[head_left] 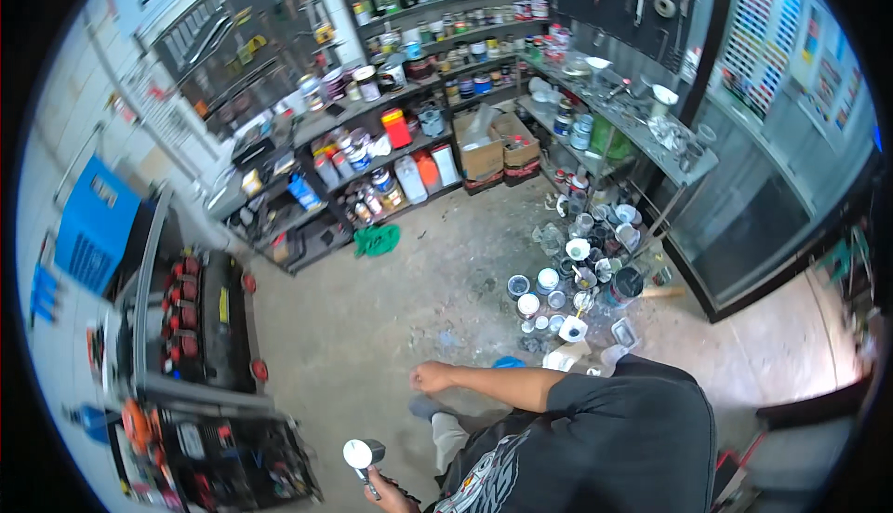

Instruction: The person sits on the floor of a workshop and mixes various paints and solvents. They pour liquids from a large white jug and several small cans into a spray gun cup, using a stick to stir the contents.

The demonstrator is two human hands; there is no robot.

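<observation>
In my left hand, near the lower edge, is a handheld tool with a white round end and a dark grey body. My fingers are wrapped round its dark handle, and its exact kind is hard to tell. My right arm reaches across in front of my body, with my right hand over the bare concrete floor. Its fingers are curled closed, and whatever may be inside them is hidden. Below that hand, a shoe of mine stands on the floor.
Several paint pots and cups crowd the floor at right, beneath a metal workbench. Shelves with cans and cardboard boxes stand at the back. A green cloth lies on the floor. A black tank stands at left.
</observation>
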